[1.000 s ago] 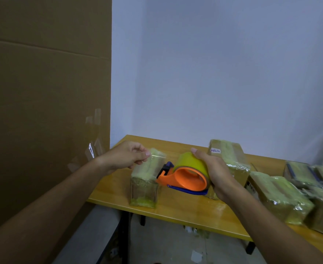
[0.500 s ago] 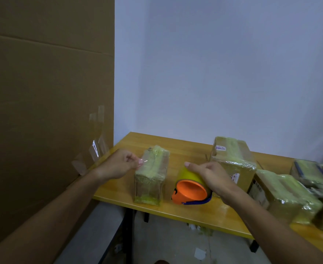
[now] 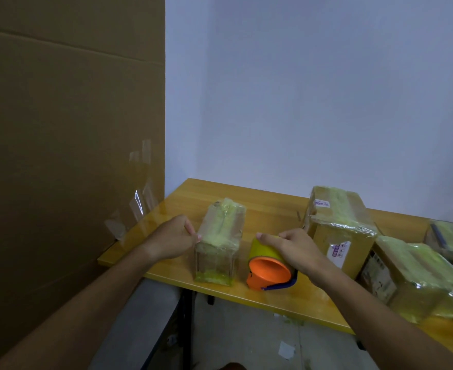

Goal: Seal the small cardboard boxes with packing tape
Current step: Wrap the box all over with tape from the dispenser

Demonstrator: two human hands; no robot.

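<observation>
On the yellow wooden table the small tape-wrapped cardboard box stands near the front edge — it looks sealed. The left hand pinches its corner; the right hand curls over the orange tape dispenser beside it. The other wrapped boxes seem done.

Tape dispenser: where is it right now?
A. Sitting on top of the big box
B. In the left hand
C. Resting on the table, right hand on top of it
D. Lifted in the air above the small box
C. The tape dispenser sits on the table with the right hand over its roll, beside the small box that the left hand touches.
</observation>
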